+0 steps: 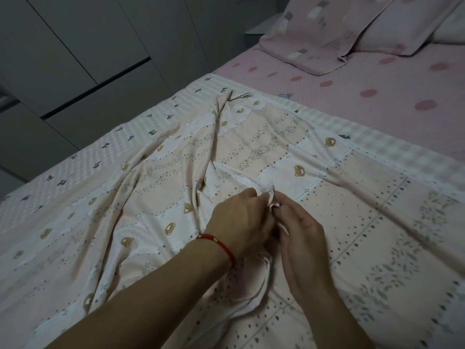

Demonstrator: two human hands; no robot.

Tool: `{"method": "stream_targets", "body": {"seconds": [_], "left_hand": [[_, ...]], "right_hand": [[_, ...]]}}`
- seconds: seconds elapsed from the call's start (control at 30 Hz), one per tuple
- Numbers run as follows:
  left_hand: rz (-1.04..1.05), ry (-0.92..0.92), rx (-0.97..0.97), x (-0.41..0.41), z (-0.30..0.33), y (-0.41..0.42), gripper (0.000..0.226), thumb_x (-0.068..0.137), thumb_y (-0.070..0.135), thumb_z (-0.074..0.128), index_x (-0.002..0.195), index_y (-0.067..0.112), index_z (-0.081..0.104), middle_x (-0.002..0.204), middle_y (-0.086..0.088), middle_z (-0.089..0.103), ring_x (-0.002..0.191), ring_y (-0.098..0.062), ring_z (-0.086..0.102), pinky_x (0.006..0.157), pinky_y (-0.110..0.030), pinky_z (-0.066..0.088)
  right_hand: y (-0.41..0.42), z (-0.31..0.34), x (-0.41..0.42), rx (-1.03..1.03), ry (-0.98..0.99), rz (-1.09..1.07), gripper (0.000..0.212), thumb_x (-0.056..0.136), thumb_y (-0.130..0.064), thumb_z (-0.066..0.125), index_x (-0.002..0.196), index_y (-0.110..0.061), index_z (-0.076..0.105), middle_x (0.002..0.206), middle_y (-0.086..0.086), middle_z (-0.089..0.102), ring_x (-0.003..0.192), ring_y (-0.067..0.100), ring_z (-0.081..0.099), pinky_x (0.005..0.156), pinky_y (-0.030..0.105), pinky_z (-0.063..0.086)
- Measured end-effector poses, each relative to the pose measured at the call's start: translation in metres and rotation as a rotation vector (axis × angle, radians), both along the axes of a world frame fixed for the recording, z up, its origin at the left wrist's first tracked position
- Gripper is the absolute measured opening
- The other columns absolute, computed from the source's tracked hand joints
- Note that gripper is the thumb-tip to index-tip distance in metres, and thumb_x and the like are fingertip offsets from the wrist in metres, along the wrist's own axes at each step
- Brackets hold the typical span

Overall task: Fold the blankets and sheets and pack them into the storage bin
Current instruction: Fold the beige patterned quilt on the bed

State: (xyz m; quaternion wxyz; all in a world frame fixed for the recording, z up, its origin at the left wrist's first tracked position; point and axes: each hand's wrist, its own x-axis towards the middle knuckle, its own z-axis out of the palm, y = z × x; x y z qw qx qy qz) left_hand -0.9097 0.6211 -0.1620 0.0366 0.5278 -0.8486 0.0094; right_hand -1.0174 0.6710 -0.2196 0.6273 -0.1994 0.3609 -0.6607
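Landmark: bed (pixel 352 79) with pink dotted cover.
Pillow (pixel 334 31): pink patterned, lies at the bed's head end.
Wardrobe (pixel 83 59): grey flat doors, stands beside the bed's left edge.

Head camera, looking forward-down, close over bed (pixel 377 102).

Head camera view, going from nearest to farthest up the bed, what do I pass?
Right hand and left hand pinching the bear-print sheet → checked sheet with small dark sprigs → pink dotted bedsheet → pink pillow.
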Motion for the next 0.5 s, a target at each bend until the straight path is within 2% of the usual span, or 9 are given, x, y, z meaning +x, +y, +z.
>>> {"method": "stream_targets", "body": {"seconds": [0.1, 0.2, 0.27, 0.33, 0.43, 0.5], "left_hand": [[-0.060, 0.092, 0.088, -0.008, -0.014, 0.002, 0.034, 0.094, 0.032, 0.054, 0.126, 0.020, 0.055, 0.097, 0.000, 0.051, 0.084, -0.024, 0.057, 0.069, -0.042, 0.052], [-0.197, 0.182, 0.092, -0.011, -0.023, 0.009, 0.040, 0.089, 0.017, 0.058, 0.130, 0.017, 0.057, 0.100, -0.002, 0.055, 0.086, -0.022, 0.056, 0.070, -0.043, 0.051], [-0.237, 0.260, 0.134, -0.012, -0.023, 0.022, 0.053, 0.090, 0.009, 0.054, 0.141, 0.022, 0.049, 0.109, 0.001, 0.059, 0.097, -0.018, 0.056, 0.079, -0.038, 0.051], [-0.231, 0.369, 0.147, -0.012, -0.027, 0.043, 0.062, 0.092, 0.006, 0.051, 0.151, 0.019, 0.040, 0.127, 0.001, 0.059, 0.113, -0.016, 0.055, 0.095, -0.034, 0.047], [-0.112, 0.385, 0.014, -0.011, -0.047, 0.089, 0.065, 0.090, 0.020, 0.051, 0.153, 0.013, 0.036, 0.157, -0.001, 0.039, 0.144, -0.019, 0.037, 0.114, -0.045, 0.033], [0.115, 0.306, -0.082, -0.010, -0.061, 0.118, 0.071, 0.086, 0.036, 0.051, 0.153, 0.015, 0.038, 0.162, -0.006, 0.030, 0.149, -0.025, 0.029, 0.116, -0.050, 0.026]], "right_hand": [[-0.002, -0.005, -0.001, 0.053, 0.087, -0.084, 0.028, 0.100, -0.018, 0.061, 0.127, -0.023, 0.069, 0.122, 0.002, 0.073, 0.118, 0.018, 0.067, 0.102, 0.039, 0.052], [-0.003, -0.008, -0.006, 0.097, 0.076, -0.216, 0.034, 0.094, -0.020, 0.070, 0.128, -0.022, 0.064, 0.118, 0.004, 0.074, 0.112, 0.019, 0.071, 0.099, 0.040, 0.055], [-0.004, -0.008, -0.010, 0.124, 0.017, -0.295, 0.039, 0.092, -0.017, 0.072, 0.129, -0.018, 0.060, 0.114, 0.008, 0.075, 0.106, 0.020, 0.073, 0.092, 0.037, 0.057], [-0.005, -0.009, -0.014, 0.154, 0.048, -0.357, 0.032, 0.094, -0.010, 0.071, 0.124, -0.016, 0.065, 0.106, 0.008, 0.077, 0.099, 0.018, 0.075, 0.081, 0.027, 0.059], [-0.008, -0.017, -0.016, 0.183, 0.150, -0.425, 0.025, 0.094, -0.006, 0.069, 0.116, -0.018, 0.072, 0.104, 0.003, 0.078, 0.098, 0.014, 0.074, 0.078, 0.021, 0.058], [-0.011, -0.022, -0.015, 0.170, 0.214, -0.457, 0.025, 0.095, -0.009, 0.069, 0.118, -0.018, 0.071, 0.108, 0.001, 0.077, 0.103, 0.011, 0.073, 0.086, 0.024, 0.058]]}}
